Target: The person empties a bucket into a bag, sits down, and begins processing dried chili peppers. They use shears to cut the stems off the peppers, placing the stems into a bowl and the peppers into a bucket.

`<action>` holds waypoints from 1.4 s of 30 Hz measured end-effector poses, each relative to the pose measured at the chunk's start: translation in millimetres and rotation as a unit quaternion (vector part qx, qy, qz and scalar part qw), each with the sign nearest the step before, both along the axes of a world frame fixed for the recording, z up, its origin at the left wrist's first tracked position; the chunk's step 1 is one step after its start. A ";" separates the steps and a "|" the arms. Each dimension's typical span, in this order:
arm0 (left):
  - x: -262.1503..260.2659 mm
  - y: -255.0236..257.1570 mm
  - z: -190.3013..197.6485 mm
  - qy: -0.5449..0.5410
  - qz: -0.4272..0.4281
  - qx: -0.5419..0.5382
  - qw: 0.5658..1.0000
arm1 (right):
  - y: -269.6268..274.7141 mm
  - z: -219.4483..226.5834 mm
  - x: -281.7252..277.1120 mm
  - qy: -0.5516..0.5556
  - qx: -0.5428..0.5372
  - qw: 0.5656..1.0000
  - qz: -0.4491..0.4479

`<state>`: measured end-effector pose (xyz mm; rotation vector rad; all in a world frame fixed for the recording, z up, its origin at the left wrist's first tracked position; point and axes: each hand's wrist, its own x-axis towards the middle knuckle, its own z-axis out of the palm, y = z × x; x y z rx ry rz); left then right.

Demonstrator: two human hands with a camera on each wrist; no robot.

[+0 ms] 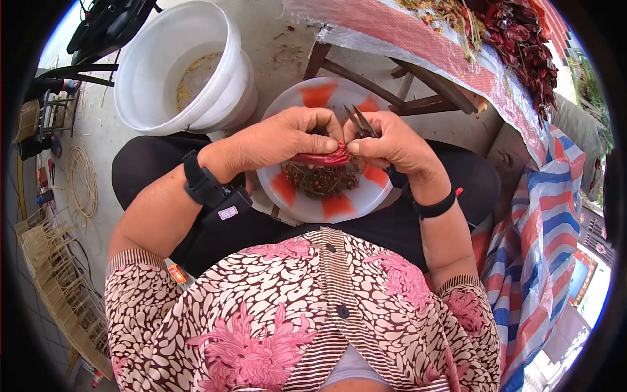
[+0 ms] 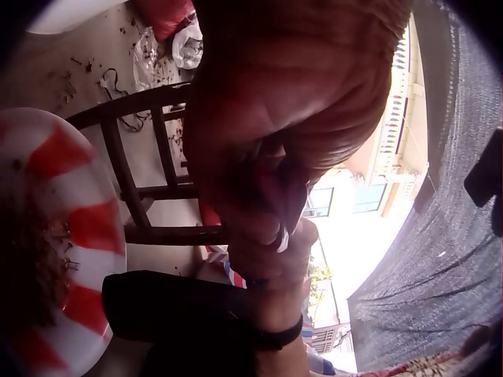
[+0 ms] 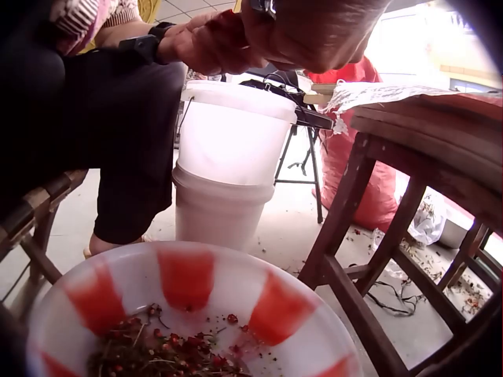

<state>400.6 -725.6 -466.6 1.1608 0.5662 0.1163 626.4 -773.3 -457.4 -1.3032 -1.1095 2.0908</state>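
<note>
My left hand [image 1: 294, 134] grips a small bunch of red dried chillies [image 1: 321, 158], thumb on top. Close against it, my right hand [image 1: 388, 145] holds scissors [image 1: 360, 121], their blades pointing up and away past the fingers. The right thumb and fingertip meet at the ends of the chillies. Below both hands stands a white basin with orange-red patches [image 1: 338, 208], between the knees. Inside it lies a heap of chilli stems and bits [image 3: 173, 349]. In the left wrist view the held chillies are dark and mostly covered by the hand.
A white bucket [image 1: 140, 78] stands beyond the left knee. Ahead and right is a wooden-legged table [image 3: 354, 188] covered with a striped sheet [image 1: 392, 39], where dark red chillies [image 1: 516, 46] are piled. A red sack [image 3: 369, 173] stands behind.
</note>
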 end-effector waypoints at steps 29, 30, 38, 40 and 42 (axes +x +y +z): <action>-4.3 4.0 -20.0 -0.014 0.099 -0.016 0.995 | -14.1 -9.9 -22.3 -0.253 0.446 0.854 -0.091; -3.3 3.0 -20.9 -0.005 0.106 -0.012 0.994 | -14.4 -11.6 -24.0 -0.275 0.480 0.827 -0.098; 5.5 -3.8 -23.9 0.039 0.132 0.217 0.966 | -15.6 -19.5 -26.2 -0.358 0.518 0.775 -0.063; 9.9 -9.5 -22.5 0.055 0.153 0.237 0.958 | -15.3 -20.2 -27.2 -0.363 0.533 0.762 -0.059; 11.7 -12.7 -22.8 0.066 0.162 0.240 0.955 | -11.7 -25.2 -26.8 -0.355 0.556 0.748 -0.066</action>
